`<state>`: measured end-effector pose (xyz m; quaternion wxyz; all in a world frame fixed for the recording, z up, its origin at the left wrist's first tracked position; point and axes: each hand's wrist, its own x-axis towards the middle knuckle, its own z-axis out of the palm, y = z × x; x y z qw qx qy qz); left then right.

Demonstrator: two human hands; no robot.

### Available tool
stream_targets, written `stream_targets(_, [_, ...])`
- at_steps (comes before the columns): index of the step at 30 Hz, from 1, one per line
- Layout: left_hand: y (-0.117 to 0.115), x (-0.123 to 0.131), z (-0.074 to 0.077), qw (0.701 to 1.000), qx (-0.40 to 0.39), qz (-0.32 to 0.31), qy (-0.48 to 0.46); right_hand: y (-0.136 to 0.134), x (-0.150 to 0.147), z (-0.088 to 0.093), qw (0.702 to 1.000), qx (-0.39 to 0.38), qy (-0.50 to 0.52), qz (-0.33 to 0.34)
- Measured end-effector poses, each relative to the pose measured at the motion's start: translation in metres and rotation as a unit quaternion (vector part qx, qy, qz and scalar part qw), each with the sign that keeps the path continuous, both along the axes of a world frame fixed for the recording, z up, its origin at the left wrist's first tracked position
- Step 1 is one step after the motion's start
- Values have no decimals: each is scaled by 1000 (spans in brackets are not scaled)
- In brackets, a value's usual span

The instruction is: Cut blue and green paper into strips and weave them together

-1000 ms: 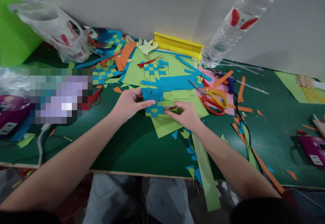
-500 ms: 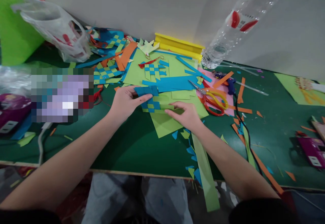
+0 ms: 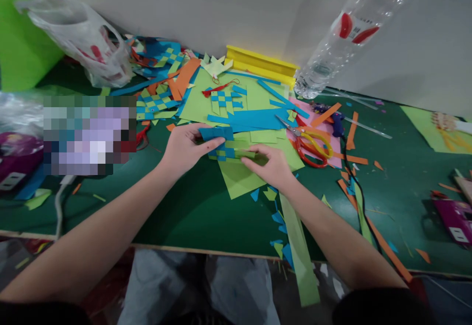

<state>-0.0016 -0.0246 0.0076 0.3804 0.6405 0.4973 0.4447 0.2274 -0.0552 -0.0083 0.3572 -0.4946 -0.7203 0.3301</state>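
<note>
Between my hands is a woven paper piece (image 3: 229,153) of blue and light green strips, held up over green sheets. My left hand (image 3: 182,150) grips its blue left side, the thumb lying on top and the other fingers behind, partly hidden. At the right, a light green paper strip (image 3: 241,153) sticks out of the weave; my right hand (image 3: 271,164) pinches its end between thumb and fingers. Just beyond lies a wide blue paper strip (image 3: 254,120). Farther back, a finished-looking woven paper fish (image 3: 222,100) rests near a red tassel (image 3: 217,89).
Scissors (image 3: 313,143) with red and yellow handles lie right of my hands, near a glue gun (image 3: 336,124) with a black cord. A clear bottle (image 3: 342,40), a yellow channel-shaped piece (image 3: 261,67) and a plastic bag (image 3: 84,44) stand along the wall. Paper scraps (image 3: 278,221) litter the green table.
The woven piece has shifted slightly right and tilted a little in my hands. Both hands keep their grip; the view has moved very slightly.
</note>
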Motion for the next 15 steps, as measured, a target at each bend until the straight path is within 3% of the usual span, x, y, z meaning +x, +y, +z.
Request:
stream_targets(7, [-1,1,2,999,-14,-44,-20,0,-1,-4,1000,22,-6,-1])
stream_targets(15, [-4,0,4,1000,-6,-26,4,-2,-2,-5,982,165,-79,37])
